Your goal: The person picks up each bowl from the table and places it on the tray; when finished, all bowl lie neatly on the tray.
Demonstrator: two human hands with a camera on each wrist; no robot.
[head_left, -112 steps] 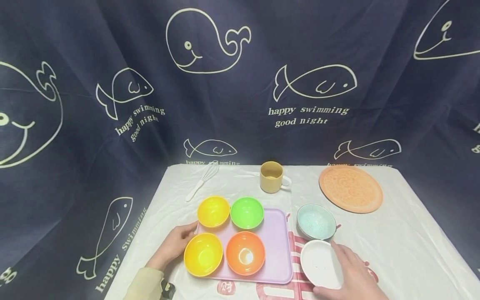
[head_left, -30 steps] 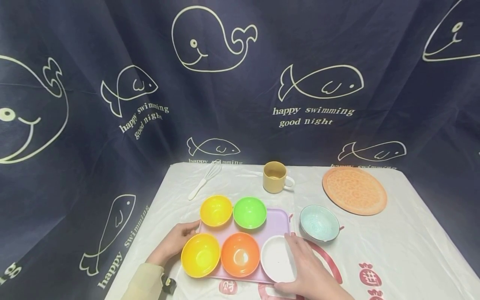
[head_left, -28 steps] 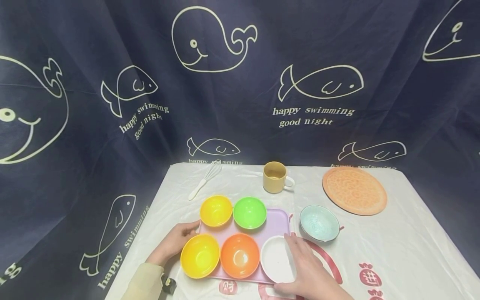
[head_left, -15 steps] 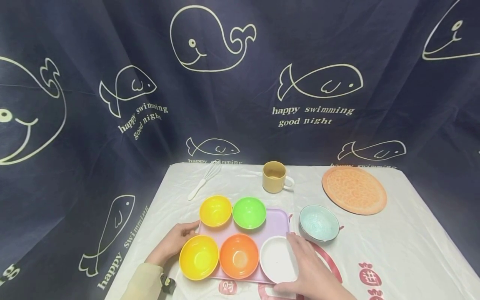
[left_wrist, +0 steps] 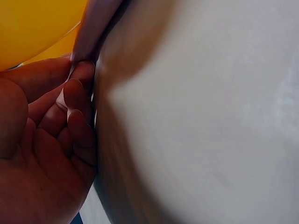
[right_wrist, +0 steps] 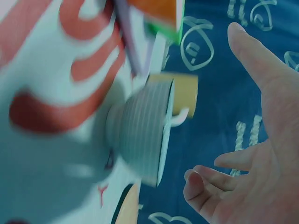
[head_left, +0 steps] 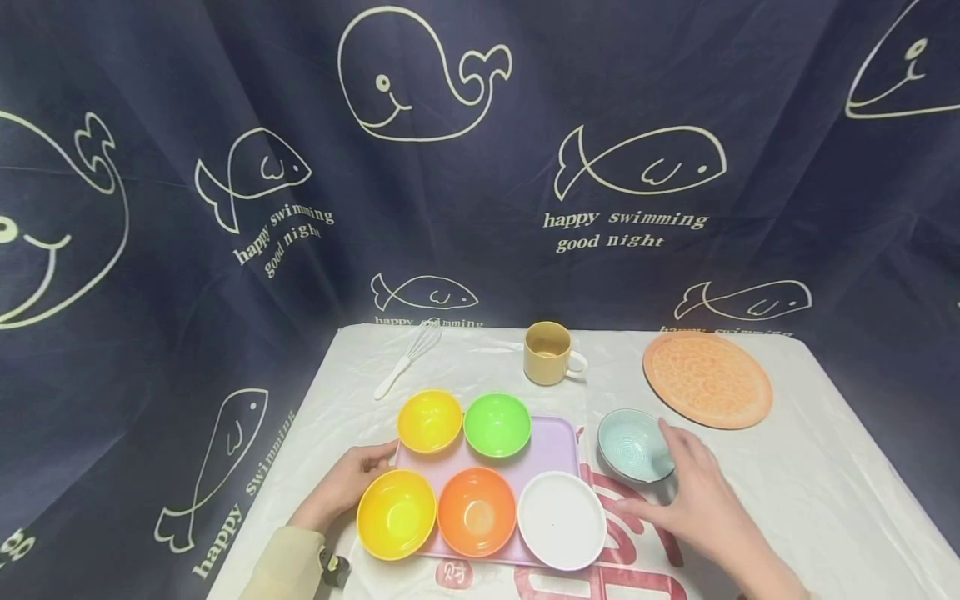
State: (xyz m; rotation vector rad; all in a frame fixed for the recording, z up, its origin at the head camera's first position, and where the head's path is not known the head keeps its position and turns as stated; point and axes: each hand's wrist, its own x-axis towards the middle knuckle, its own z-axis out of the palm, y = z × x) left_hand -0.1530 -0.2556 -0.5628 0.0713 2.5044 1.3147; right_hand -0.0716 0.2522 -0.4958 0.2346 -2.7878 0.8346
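Note:
My left hand (head_left: 351, 483) grips the left edge of the lilac tray (head_left: 551, 446); its curled fingers meet the rim in the left wrist view. On the tray stand two yellow bowls (head_left: 430, 422), a green bowl (head_left: 497, 425), an orange bowl (head_left: 477, 511) and a white bowl (head_left: 562, 520). My right hand (head_left: 701, 500) is spread beside the light blue bowl (head_left: 632, 444), right of the tray. In the right wrist view this ribbed bowl (right_wrist: 142, 130) stands apart from the spread thumb and fingers.
Behind the tray are a white whisk (head_left: 407, 362) and a tan mug (head_left: 547, 354) with a white handle. A round orange-brown board (head_left: 707, 380) lies at the back right. White cloth with red print (head_left: 810, 500) covers the table; a dark blue curtain hangs behind.
My right hand brought the white bowl from the right onto the tray, let go of it and moved right to the light blue bowl. My left hand stayed at the tray's edge.

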